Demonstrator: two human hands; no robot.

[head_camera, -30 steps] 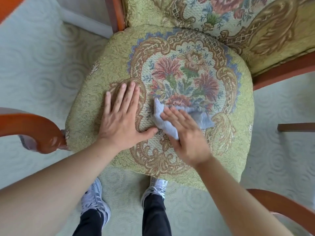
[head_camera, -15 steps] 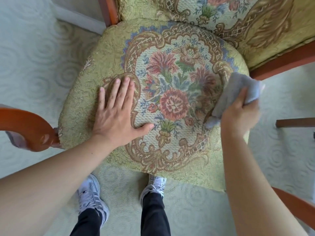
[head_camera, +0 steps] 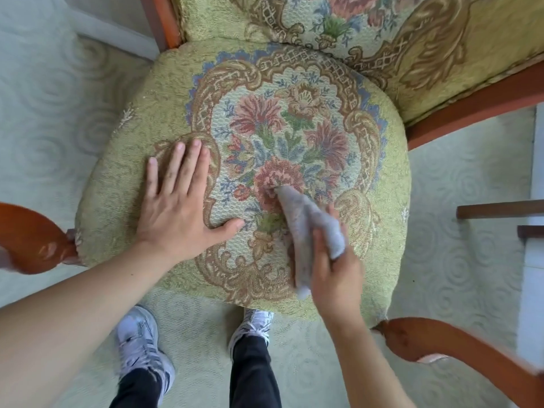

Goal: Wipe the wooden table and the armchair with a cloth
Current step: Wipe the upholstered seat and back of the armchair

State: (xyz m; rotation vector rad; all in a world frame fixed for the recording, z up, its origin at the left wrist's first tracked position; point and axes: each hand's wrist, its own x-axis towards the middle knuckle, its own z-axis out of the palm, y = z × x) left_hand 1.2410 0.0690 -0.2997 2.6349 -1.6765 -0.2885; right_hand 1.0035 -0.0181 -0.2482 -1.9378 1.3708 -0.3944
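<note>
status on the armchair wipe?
Left hand flat on seat cushion. Right hand grips grey cloth, on cushion centre. Nothing in the way.

One armchair [head_camera: 164,92], one cloth [head_camera: 309,228], two hands [head_camera: 179,210] [head_camera: 335,278], two shoes [head_camera: 141,346] [head_camera: 253,322], two wooden armrests [head_camera: 32,237] [head_camera: 435,346]

Both arms were bare, no sleeves or watch anywhere. Below the left hand [head_camera: 176,213] and right hand [head_camera: 335,278]: black trousers [head_camera: 253,375] and grey-white trainers [head_camera: 141,346] with dark stripes, kinda scuffed.
</note>
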